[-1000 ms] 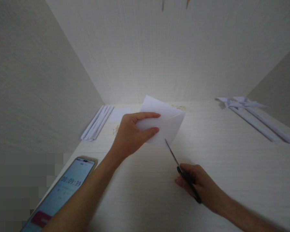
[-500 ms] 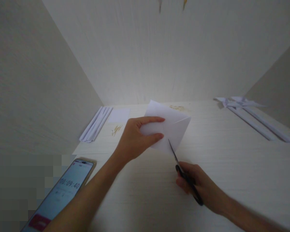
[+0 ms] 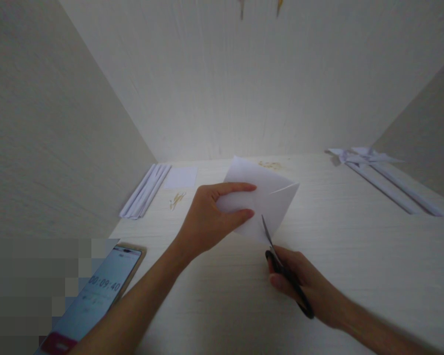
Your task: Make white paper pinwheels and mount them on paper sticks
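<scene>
On the pale woodgrain table (image 3: 355,256), scissors (image 3: 277,256) apparently cut folded white paper (image 3: 270,199).

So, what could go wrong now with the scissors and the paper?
1. The scissors in the right hand point toward the left hand; its fingertips lie near the blades and could be nicked.
2. The folded paper is held in the air, so the cut may wander.
</scene>
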Demonstrator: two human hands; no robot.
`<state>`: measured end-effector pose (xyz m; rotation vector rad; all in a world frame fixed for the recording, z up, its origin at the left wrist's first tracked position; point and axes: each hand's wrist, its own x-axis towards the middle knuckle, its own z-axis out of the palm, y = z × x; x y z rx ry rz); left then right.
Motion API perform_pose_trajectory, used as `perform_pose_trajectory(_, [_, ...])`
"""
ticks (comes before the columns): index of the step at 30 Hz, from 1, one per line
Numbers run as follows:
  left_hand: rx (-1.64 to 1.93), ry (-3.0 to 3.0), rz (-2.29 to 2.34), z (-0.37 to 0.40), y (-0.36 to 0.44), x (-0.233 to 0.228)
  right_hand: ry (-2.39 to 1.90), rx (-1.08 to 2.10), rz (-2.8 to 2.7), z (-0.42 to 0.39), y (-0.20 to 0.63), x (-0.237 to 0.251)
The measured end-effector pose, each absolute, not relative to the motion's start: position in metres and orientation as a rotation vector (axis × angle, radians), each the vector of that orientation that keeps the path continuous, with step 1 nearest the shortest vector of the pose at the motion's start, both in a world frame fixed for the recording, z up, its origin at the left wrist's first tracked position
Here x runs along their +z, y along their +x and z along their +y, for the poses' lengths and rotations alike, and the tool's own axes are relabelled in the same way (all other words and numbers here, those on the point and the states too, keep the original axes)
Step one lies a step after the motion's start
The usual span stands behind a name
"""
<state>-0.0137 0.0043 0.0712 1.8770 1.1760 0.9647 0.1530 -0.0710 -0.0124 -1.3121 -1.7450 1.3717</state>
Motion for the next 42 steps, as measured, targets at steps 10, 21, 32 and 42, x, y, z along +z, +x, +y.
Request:
perform_pose_trajectory(10, [0.961,1.909,1.192,0.0055,-0.0137,0.0720,-1.271,1.378,-1.724,-0.0706,0.1519,-0.0123])
perform_pose_trajectory(21, [0.965,1.904,1.197,0.0052,-0.0131,0.0715,-1.246,1.431,-1.685,-0.0706,0.1514,-0.0145])
perform_pose_trajectory(32, [0.972,1.895,1.194,0.0059,-0.0127,0.0711,-1.291,1.435,-1.676,-0.0720,0.1518,-0.0173])
perform_pose_trajectory(42, [0.965,1.916,1.201,0.0062,-0.0133,0.0709,-1.311,1.401,-1.687,-0.0719,0.1522,-0.0170])
